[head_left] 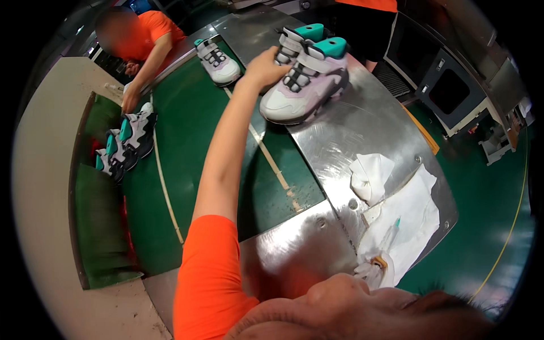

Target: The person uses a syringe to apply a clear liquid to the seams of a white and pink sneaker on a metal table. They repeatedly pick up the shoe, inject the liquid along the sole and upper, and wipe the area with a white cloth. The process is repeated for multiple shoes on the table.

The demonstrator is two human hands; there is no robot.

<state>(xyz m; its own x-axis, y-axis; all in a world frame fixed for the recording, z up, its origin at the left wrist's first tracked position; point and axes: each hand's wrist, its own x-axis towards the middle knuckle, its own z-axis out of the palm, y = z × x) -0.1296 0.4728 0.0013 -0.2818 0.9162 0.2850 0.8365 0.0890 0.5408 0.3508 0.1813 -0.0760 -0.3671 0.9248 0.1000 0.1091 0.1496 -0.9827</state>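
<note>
White-and-lilac sneakers (309, 88): a pair, side by side; pale rounded toes, lilac panels, black laces under a pale strap, teal at the collars, chunky dark-edged soles.
Where the pair is: at the border of the metal desk (374, 124) and the green belt (181, 113), toes toward the lower left; whether the soles touch down, I cannot tell.
Left arm: bare below an orange sleeve (209, 255), reaching far forward across the belt, elbow nearly straight.
Left hand (265, 69): gripping the pair around the laced uppers, palm downward; some fingers are hidden.
Right hand: out of view, so I cannot tell its state.
Single sneaker (220, 65): on the belt, near the left hand, matching in colours.
Sneaker row (135, 135): at the belt's left side, beside a co-worker's hand (130, 99).
White cloths (411, 204): crumpled on the desk, lower right.
</note>
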